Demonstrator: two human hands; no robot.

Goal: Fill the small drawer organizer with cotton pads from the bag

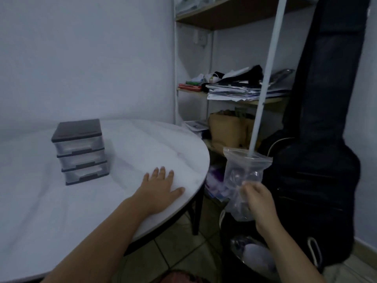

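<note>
The zip-top bag (245, 172) hangs in the air off the right edge of the table, held upright with its sealed strip at the top. It is thin, clear, crinkled film, soft and without a shape of its own. Whatever is inside shows only as pale blurs, so the cotton pads cannot be made out singly. It is probably very light and a little slippery. A pinch on the film, or better on the stiffer zip strip, should hold it, and squeezing will harm nothing.

The right hand (260, 203) grips the bag's lower half, thumb and fingers curled into the plastic.

The drawer organizer (80, 150) stands well apart from the bag, toward the back left of the table. It is a small rigid plastic box with a flat dark lid, a dark frame and three frosted drawers with dark pull lips, all pushed in. It looks light enough to slide when a drawer is pulled, so it will likely need steadying.

The left hand (161, 187) lies palm down on the round table (142, 139), fingers straight and slightly apart, holding nothing. The tabletop is smooth, white and matte.

Beyond stand a cluttered shelf unit (230, 92) and a black padded guitar case (320, 156).
</note>
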